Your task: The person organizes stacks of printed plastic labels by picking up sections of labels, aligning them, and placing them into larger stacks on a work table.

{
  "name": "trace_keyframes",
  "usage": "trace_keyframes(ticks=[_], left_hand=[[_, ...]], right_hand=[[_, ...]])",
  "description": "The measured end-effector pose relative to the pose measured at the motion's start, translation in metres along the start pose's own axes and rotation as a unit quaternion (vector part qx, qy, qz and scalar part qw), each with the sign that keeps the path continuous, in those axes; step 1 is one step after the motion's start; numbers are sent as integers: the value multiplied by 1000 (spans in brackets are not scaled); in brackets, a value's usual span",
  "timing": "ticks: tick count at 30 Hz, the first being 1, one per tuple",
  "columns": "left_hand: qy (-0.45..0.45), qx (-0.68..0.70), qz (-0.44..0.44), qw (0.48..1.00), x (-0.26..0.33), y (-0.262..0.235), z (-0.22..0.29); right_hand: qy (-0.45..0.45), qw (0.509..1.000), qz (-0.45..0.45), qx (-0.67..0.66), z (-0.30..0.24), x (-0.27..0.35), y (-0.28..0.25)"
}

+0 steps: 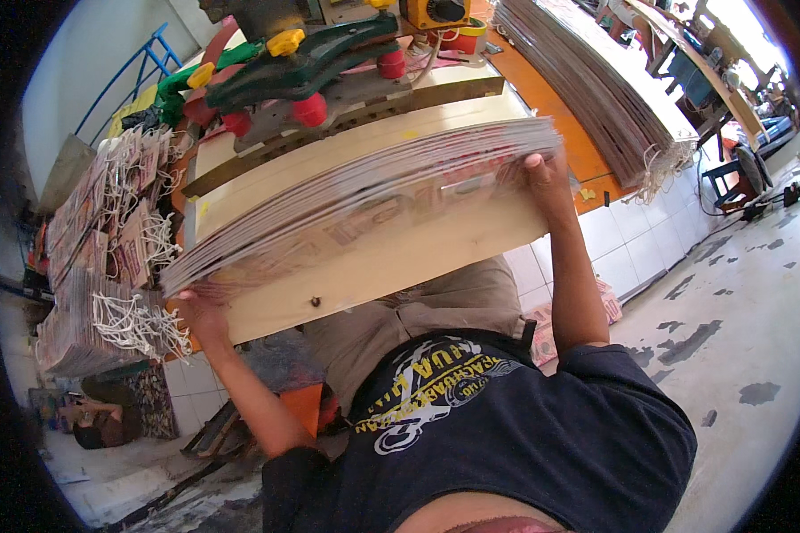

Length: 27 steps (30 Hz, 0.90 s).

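Head view, left fingers: your left hand (204, 318) grips the left end of a sheet stack (364, 195), thumb at the near corner; the other fingers are mostly hidden, so you cannot tell how far they curl.
Right fingers: your right hand (549, 185) is closed around the right end, thumb on the near face, the rest out of sight behind it.
Sheet stack: it spans the gap between your hands, tilted with its right end farther off than its left; the grey edges fan slightly along the far side, and reddish-brown print shows on the near face.
Pale board: a wooden board (476, 242) lies under the stack, its near edge toward your lap, with a dark knot left of centre.
Machine: beyond the stack sits a dark metal bar (351, 118), and behind that a green machine frame (307, 67) with red feet and yellow knobs.
Stringed bundles: just left of your left hand, printed bundles (71, 320) are piled with white strings (138, 324) spilling over them.
Long pile: far right, a tall pile of long sheets (596, 80) rests on the orange tabletop (588, 169).
Floor: near right, past your right forearm, pinkish printed packs (542, 342) lie low beside white tiles (640, 253).
Co-worker: another person (107, 422) is at the near left edge.
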<state>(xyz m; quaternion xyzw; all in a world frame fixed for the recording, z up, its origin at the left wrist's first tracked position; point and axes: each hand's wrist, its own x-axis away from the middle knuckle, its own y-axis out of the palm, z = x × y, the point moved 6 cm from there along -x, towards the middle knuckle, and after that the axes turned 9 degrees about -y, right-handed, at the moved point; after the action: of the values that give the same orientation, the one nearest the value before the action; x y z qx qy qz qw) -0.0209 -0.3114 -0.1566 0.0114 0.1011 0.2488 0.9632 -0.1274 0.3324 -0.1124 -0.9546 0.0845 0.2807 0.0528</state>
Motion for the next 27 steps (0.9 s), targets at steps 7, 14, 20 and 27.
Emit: trace_keyframes(ticks=[7,14,20,27], left_hand=[[-22,-141,38,989,1,-47,-16],[11,46,151,987,25,31,56],[3,13,188,982,2,30,45],[-46,83,169,981,16,55,54]], right_hand=[[21,1000,2,-12,-9,5,5],[13,999,8,-36,-6,6,5],[-8,1000,20,-16,-13,6,4],[-3,998,3,-63,-16,4,6]])
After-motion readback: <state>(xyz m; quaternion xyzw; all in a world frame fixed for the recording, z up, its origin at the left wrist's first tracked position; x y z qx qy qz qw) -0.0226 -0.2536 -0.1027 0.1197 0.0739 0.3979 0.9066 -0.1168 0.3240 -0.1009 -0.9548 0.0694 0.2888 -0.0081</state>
